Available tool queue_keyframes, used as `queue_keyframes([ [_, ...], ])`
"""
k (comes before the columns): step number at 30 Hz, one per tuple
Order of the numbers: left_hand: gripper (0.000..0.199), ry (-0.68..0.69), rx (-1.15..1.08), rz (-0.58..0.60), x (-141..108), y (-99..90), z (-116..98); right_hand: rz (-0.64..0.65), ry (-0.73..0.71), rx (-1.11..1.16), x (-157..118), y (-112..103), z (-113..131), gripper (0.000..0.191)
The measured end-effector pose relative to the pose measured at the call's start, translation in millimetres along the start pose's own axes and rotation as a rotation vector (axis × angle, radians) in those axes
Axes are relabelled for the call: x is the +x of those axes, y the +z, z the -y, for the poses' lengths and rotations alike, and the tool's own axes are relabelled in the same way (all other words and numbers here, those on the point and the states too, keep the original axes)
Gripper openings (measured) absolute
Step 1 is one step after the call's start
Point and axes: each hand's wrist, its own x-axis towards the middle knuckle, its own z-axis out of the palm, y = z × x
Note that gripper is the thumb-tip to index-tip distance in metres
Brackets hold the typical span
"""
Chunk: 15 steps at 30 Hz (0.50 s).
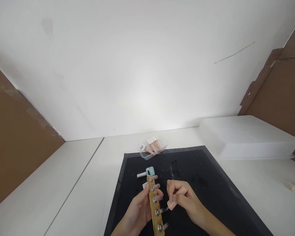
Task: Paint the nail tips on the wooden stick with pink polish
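Note:
My left hand [140,209] is closed around a yellowish strip [153,203] that stands lengthwise in front of me. Several metal studs run along the strip, each with a translucent nail tip [158,198] pointing right. Between the fingers of my right hand [186,203] is a pink cap [172,205] with a brush. The brush end meets the second tip from the bottom, or is very close to it. Behind the strip, partly covered by it and my left hand, a small white object [145,185] shows.
A teal and white bottle [150,171] lies on the black mat [191,167]. Past the mat's far edge, a clear tray [146,157] holds pink-handled bottles [152,146]. At right are a translucent bin [248,137] and small beige items [294,187]. Brown cardboard [17,137] borders both sides.

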Motion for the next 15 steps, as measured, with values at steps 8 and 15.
queue_keyframes([
  [8,0.031,0.020,-0.011,0.035,0.3,-1.7,1.6,-0.042,-0.008,0.088,-0.1,0.0,-2.4,0.013],
  [15,0.032,-0.006,0.019,0.017,-2.3,3.4,0.0,0.026,0.005,0.076,-0.3,2.3,3.8,0.008],
])
